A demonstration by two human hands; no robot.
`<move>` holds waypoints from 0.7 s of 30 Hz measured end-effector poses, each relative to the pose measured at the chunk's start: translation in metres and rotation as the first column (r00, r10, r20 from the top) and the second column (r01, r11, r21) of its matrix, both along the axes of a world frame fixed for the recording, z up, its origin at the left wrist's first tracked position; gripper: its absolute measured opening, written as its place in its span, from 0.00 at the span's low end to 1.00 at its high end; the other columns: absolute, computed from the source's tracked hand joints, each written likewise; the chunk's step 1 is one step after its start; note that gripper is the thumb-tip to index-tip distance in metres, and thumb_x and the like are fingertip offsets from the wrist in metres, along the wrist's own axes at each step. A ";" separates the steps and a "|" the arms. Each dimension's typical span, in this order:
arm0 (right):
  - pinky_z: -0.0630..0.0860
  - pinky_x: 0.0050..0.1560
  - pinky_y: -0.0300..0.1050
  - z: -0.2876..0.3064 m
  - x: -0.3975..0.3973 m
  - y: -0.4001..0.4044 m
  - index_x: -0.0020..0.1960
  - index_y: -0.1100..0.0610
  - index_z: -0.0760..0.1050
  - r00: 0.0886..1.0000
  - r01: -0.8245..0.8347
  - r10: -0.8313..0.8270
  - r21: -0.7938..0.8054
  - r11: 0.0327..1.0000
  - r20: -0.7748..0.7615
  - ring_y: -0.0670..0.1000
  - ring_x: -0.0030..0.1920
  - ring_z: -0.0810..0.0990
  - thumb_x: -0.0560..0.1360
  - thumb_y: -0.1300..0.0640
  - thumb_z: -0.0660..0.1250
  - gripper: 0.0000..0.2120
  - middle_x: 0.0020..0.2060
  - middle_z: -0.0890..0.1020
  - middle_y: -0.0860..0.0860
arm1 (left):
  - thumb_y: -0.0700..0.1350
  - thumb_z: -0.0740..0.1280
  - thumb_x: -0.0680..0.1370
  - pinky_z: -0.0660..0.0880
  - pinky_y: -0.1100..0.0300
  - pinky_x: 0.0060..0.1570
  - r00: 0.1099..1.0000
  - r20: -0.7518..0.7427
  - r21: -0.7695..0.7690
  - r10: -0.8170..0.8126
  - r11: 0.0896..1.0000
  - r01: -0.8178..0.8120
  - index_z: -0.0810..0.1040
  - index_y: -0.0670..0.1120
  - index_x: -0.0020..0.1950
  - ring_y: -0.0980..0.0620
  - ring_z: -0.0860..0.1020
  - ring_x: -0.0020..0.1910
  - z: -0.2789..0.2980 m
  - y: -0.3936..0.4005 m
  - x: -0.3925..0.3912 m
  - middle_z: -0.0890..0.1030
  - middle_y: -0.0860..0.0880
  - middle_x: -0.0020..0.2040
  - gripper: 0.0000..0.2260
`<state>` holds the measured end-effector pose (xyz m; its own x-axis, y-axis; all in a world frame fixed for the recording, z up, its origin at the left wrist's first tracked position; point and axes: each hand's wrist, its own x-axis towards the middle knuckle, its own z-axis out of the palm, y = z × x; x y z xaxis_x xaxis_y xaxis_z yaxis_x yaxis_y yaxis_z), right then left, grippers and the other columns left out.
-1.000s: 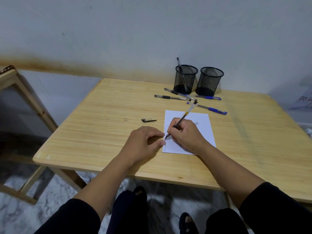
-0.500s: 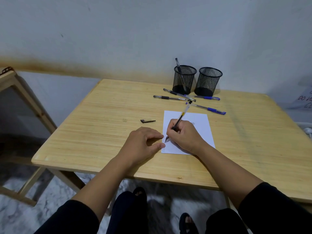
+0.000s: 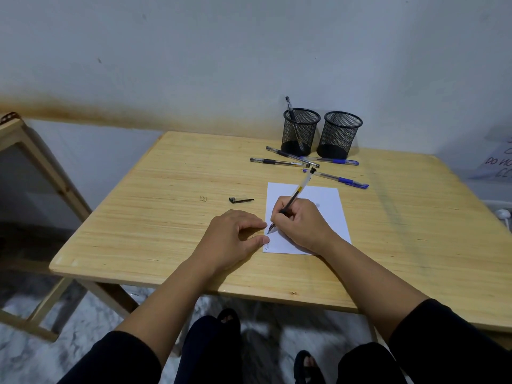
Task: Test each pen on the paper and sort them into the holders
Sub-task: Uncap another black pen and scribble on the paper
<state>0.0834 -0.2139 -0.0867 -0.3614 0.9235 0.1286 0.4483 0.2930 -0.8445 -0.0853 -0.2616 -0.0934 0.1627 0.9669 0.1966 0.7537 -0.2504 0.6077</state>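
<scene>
My right hand (image 3: 300,224) grips a clear black-ink pen (image 3: 302,185) with its tip on the left edge of the white paper (image 3: 327,202), where faint marks show. My left hand (image 3: 232,239) rests on the table with fingers loosely curled, thumb and fingertip touching the paper's left edge. The pen's black cap (image 3: 240,200) lies left of the paper. Two black mesh holders stand at the back: the left holder (image 3: 300,131) has one pen in it, the right holder (image 3: 340,134) looks empty. Two black pens (image 3: 278,162) and two blue pens (image 3: 339,180) lie in front of them.
The wooden table (image 3: 166,217) stands against a grey wall. A wooden frame (image 3: 36,162) is to the left on the marble floor. A sheet with handwriting (image 3: 498,162) lies at the far right. My knees and feet show under the front edge.
The pen's top has swung slightly as my right hand writes near the paper's left edge. My left hand stays in place by the paper.
</scene>
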 end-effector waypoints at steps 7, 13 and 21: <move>0.74 0.38 0.39 0.000 0.000 0.000 0.37 0.57 0.76 1.000 0.022 -0.022 -0.001 1.000 -0.018 0.46 0.36 0.75 0.73 0.63 0.63 0.07 0.33 0.78 0.52 | 0.53 0.71 0.71 0.66 0.66 0.57 1.000 0.018 -0.008 0.004 1.000 -0.004 0.81 0.53 0.56 0.59 0.73 0.59 -0.001 0.000 0.000 0.81 0.55 0.57 0.15; 0.75 0.40 0.48 0.001 0.000 -0.001 0.38 0.58 0.76 0.999 0.031 -0.031 0.003 1.000 -0.017 0.49 0.36 0.75 0.73 0.64 0.63 0.07 0.33 0.78 0.53 | 0.52 0.72 0.70 0.65 0.68 0.56 1.000 0.026 -0.018 0.004 1.000 -0.004 0.81 0.53 0.56 0.59 0.73 0.59 0.000 0.000 0.000 0.80 0.55 0.57 0.15; 0.77 0.42 0.51 0.002 -0.001 -0.001 0.38 0.58 0.75 0.998 0.057 -0.057 0.002 0.998 -0.004 0.50 0.37 0.75 0.73 0.63 0.62 0.07 0.33 0.77 0.51 | 0.52 0.72 0.70 0.64 0.68 0.56 0.999 0.031 -0.018 0.011 1.000 -0.010 0.81 0.52 0.56 0.59 0.73 0.59 0.001 -0.001 0.001 0.80 0.56 0.57 0.15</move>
